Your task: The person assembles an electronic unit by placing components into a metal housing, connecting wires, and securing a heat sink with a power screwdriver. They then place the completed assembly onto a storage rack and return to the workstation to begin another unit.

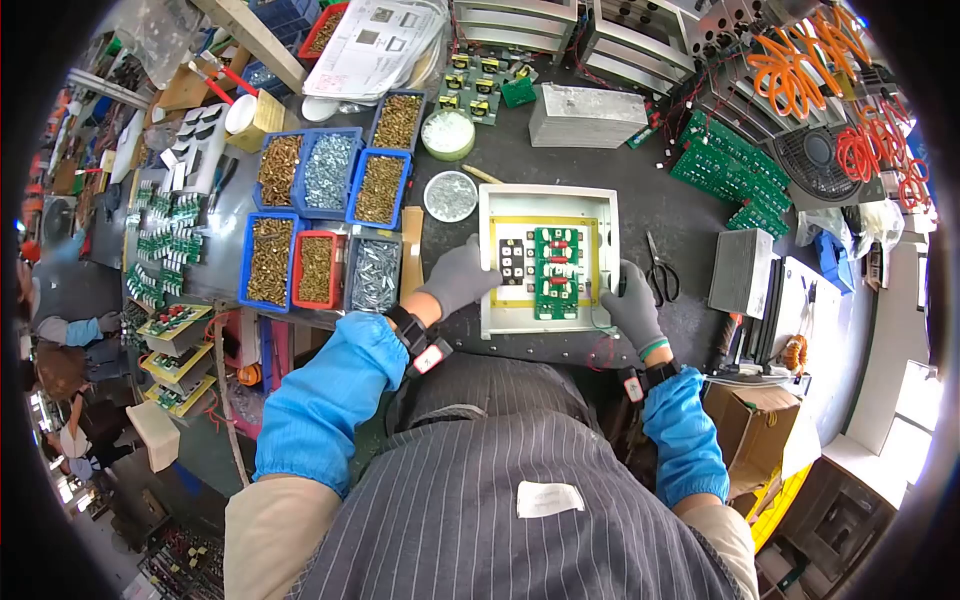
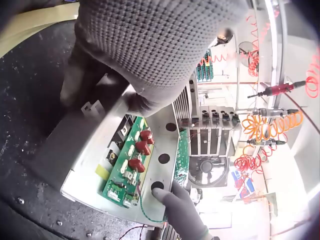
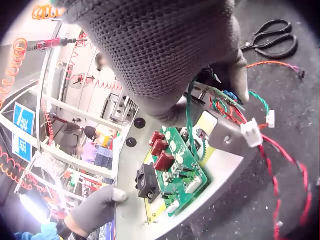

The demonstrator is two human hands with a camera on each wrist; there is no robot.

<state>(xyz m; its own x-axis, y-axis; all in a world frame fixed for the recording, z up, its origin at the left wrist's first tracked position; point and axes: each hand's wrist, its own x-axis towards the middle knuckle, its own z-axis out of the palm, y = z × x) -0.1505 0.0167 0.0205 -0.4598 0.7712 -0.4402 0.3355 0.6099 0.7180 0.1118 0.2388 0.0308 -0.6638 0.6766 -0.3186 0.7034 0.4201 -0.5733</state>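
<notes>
A white open metal case lies in front of me, a yellow-edged panel inside it. On the panel sit a green circuit board with red components and a black terminal block. My gloved left hand grips the case's left wall, thumb over the rim; its fingers are partly hidden behind the wall in the left wrist view. My gloved right hand holds the right wall, thumb inside. Beside it, in the right wrist view, hang twisted red wires with a white connector and a green twisted wire.
Black-handled scissors lie right of the case. To the left stand several bins of screws, among them a red bin. A round dish and a grey block stack are behind. Green boards lie at back right.
</notes>
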